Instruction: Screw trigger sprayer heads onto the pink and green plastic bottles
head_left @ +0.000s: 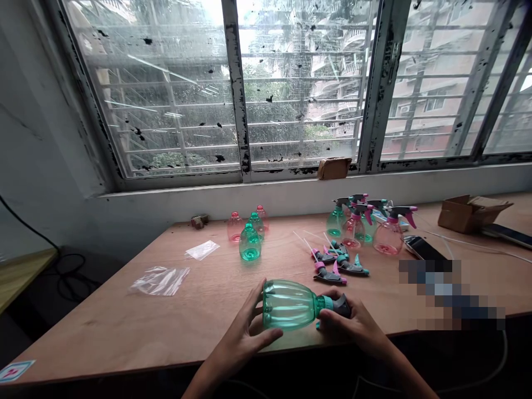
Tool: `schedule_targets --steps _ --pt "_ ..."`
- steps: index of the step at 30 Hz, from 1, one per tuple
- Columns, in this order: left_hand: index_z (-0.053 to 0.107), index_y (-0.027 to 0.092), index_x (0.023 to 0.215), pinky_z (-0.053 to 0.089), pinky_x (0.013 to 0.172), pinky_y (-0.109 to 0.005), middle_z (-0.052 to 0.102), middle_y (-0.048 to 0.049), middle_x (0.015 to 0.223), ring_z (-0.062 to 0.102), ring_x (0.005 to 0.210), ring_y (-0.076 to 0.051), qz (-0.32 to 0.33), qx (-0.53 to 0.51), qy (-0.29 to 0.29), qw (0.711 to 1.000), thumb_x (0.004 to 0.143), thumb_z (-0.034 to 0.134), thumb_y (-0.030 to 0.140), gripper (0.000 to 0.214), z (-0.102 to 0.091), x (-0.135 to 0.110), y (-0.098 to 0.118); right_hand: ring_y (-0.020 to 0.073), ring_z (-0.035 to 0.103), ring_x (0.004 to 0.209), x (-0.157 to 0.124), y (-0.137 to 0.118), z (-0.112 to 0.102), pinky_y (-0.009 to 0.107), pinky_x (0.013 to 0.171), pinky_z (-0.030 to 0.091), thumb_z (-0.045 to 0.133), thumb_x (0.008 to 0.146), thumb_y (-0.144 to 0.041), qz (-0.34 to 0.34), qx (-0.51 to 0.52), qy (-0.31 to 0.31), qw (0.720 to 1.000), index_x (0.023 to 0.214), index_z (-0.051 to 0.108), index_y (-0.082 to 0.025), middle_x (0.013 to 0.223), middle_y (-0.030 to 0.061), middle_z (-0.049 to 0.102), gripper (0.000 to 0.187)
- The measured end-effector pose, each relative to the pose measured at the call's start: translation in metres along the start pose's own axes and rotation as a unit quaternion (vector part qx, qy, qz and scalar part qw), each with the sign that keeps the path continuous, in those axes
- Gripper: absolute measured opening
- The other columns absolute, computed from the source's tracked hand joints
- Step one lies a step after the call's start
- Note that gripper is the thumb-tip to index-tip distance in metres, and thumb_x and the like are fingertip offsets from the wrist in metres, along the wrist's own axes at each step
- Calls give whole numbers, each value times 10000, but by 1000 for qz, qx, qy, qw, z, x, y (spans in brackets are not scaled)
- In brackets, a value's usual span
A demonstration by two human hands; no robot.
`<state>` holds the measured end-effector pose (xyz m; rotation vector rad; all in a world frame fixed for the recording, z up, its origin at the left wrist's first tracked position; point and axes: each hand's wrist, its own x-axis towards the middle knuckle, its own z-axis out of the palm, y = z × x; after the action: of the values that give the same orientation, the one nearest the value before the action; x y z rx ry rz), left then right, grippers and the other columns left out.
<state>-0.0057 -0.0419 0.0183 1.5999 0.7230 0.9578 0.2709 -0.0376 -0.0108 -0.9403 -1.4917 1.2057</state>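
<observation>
A green see-through spray bottle [288, 305] lies sideways in the air above the table's front edge, between my two hands. My left hand [251, 327] cups its base, thumb below and fingers behind. At the neck, my right hand [351, 321] is wrapped round the dark grey spray head [341, 306] with its teal collar, which sits on the bottle's mouth. Just beyond lie several loose spray heads [332, 266], pink or teal with grey, their thin tubes pointing back. Green bottles [250, 244] and pink bottles [235, 227] without heads stand behind to the left.
Several bottles with heads fitted [388, 235] stand at the back right, near a phone [426, 249] and an open cardboard box [461, 213]. Clear plastic bags [160, 281] lie at left. A white cable crosses the right side. The window wall bounds the wooden table [124, 327].
</observation>
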Motion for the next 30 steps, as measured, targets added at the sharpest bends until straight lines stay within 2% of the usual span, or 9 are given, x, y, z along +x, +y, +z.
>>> schedule_targets --steps 3,6,9,12,15,20,22,27,30 --pt "165 401 1500 332 1141 -452 286 -45 1573 387 1369 -286 18 31 -5 999 832 723 272 880 -1 -1 -1 237 705 696 0 1 0 358 667 581 729 795 -457 5 13 2 1000 1017 618 -158 755 47 725 388" --pt "134 417 1498 348 1128 -443 308 -51 1558 407 1356 -282 13 23 -9 1000 825 733 285 911 0 -2 0 229 702 681 0 -2 2 346 657 575 731 793 -458 -2 6 5 1000 1007 621 -157 740 43 719 385" --pt "166 350 1505 380 1100 -448 371 -99 1501 456 1308 -294 -7 1 7 1000 788 761 368 932 2 -1 3 222 701 682 -1 -6 4 332 649 573 728 796 -459 -2 6 3 1000 997 628 -159 741 34 708 375" --pt "276 273 1480 401 1076 -459 500 -119 1365 522 1230 -302 -25 -2 17 1000 782 746 444 858 2 1 6 226 705 688 0 -7 4 331 646 579 731 785 -477 -1 8 3 1000 1007 634 -161 757 34 702 398" --pt "338 272 1452 423 1053 -461 541 -106 1329 519 1237 -317 -32 15 18 999 802 726 430 773 2 1 7 226 706 687 1 -6 3 329 643 581 741 772 -483 -3 8 5 1000 1005 640 -163 757 32 699 408" --pt "178 377 1502 393 1091 -455 387 -78 1497 482 1283 -297 2 35 5 999 806 740 301 898 1 -1 4 215 705 674 0 -4 2 314 645 573 747 775 -465 2 28 9 1000 977 641 -173 751 22 708 371" --pt "141 390 1507 367 1111 -466 389 -80 1499 461 1306 -297 10 39 -5 999 814 732 280 918 1 -2 2 209 702 679 -1 -4 2 310 654 567 741 790 -446 1 30 10 999 988 636 -174 751 22 712 352" --pt "156 345 1513 386 1096 -491 384 -110 1502 464 1308 -325 -20 5 6 1000 784 767 300 952 0 -1 -1 206 693 679 -1 -3 2 313 651 559 726 807 -434 -1 15 2 1000 988 632 -161 752 32 713 341" --pt "207 366 1499 318 1144 -488 299 -80 1564 360 1385 -327 -1 40 6 999 789 765 265 909 -1 0 -3 209 694 680 -1 -3 2 313 648 561 726 805 -442 -1 10 2 1000 993 630 -161 749 29 712 352"
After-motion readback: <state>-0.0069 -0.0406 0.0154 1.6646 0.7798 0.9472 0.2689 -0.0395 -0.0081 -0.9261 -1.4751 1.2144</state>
